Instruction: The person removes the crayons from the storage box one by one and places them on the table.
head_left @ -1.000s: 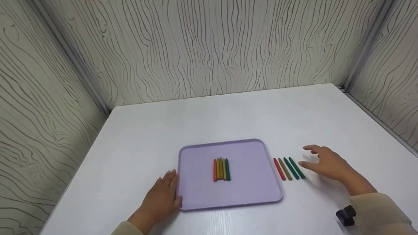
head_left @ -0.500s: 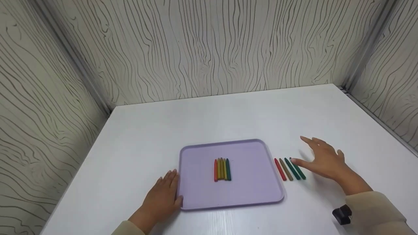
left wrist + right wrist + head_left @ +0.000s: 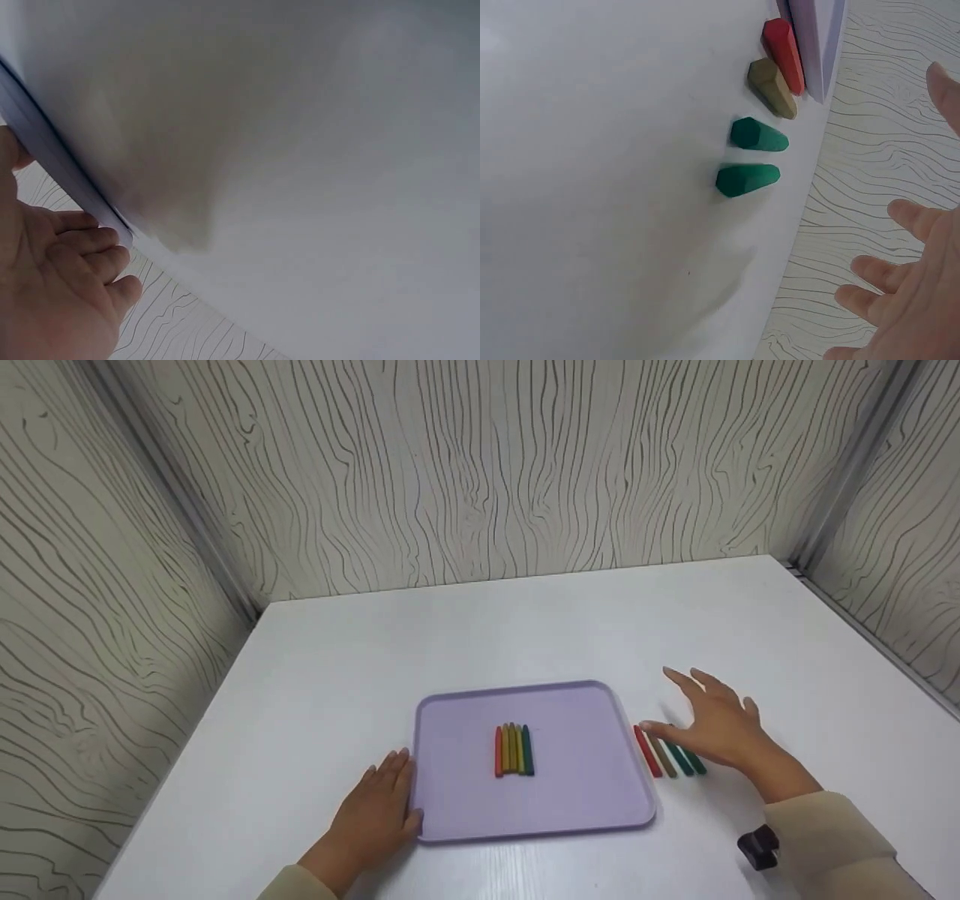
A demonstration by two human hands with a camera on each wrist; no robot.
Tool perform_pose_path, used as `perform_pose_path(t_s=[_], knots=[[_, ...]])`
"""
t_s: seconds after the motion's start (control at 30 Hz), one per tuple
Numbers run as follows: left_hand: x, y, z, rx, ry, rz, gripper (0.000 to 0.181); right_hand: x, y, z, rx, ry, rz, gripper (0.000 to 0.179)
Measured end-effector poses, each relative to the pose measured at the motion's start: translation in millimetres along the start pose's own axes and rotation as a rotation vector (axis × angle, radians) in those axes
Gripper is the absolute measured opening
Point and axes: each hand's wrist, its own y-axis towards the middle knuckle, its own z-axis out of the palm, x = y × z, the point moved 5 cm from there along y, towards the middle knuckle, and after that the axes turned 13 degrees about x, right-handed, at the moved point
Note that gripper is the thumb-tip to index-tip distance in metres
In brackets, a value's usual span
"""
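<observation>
My left hand point(image 3: 373, 810) lies against the left edge of a purple tray point(image 3: 581, 795), fingers straight along the rim, thumb at the near corner. In the left wrist view its fingers touch the rim. Side by side in the tray lie a red crayon point(image 3: 499, 754), several yellow-brown crayons point(image 3: 512, 750) and a dark green crayon point(image 3: 528, 750). My right hand point(image 3: 716, 727) hovers with spread fingers above a row right of the tray: a red crayon point(image 3: 784, 56), a brown crayon point(image 3: 772, 88) and two green crayons point(image 3: 748, 180). It holds nothing, and partly hides them in the head view.
A white table point(image 3: 450, 637) carries everything. Wood-grain patterned panels point(image 3: 465, 472) rise behind it and at both sides, with metal posts point(image 3: 855, 472) at the corners. A small black object point(image 3: 759, 847) sits at the right sleeve.
My right hand has moved left, from beside the row of loose crayons to over it, its fingers spreading wider. The left hand has stayed at the tray's edge.
</observation>
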Motion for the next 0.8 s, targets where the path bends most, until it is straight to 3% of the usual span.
perform_pose_path(t_s=[0.37,0.8], knots=[[0.0,0.6,-0.2,0.007,0.001,-0.011,0.066,28.9,10.3,12.8,0.011,0.022,-0.087,0.097],[0.1,0.8,-0.9,0.011,0.035,0.000,0.066,56.9,23.4,33.2,0.005,0.012,-0.125,0.097]])
